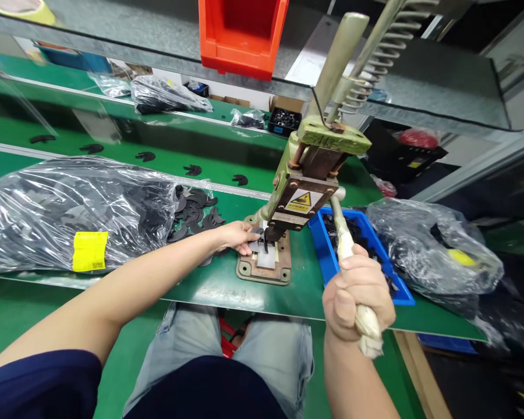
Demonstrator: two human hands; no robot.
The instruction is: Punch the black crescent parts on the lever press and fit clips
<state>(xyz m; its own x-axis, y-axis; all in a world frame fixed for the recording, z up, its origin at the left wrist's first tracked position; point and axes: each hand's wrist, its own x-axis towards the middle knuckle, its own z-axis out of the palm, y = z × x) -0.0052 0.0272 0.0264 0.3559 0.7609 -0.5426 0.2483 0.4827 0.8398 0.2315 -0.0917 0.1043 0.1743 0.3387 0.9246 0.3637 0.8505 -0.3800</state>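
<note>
A green hand press (pixel 288 169) with a yellow warning label stands on the green bench. My right hand (pixel 358 294) is wrapped round its wrapped lever handle (pixel 344 235), which slants down toward me. At the press base (pixel 264 272), my left hand (pixel 240 235) pinches a dark curved piece (pixel 257 233) beside the metal plate under the ram. Another dark curved piece stands on the plate, close to the ram. Loose black curved pieces (pixel 194 209) lie in a pile left of the press, by the mouth of a clear plastic bag (pixel 91 198).
Right of the press sits a blue bin (pixel 402 291) of black parts, beside another plastic bag (pixel 436 244). Curved pieces lie spaced along the green strip (pixel 170 157) behind. A red bin (pixel 244 41) hangs over the shelf edge above.
</note>
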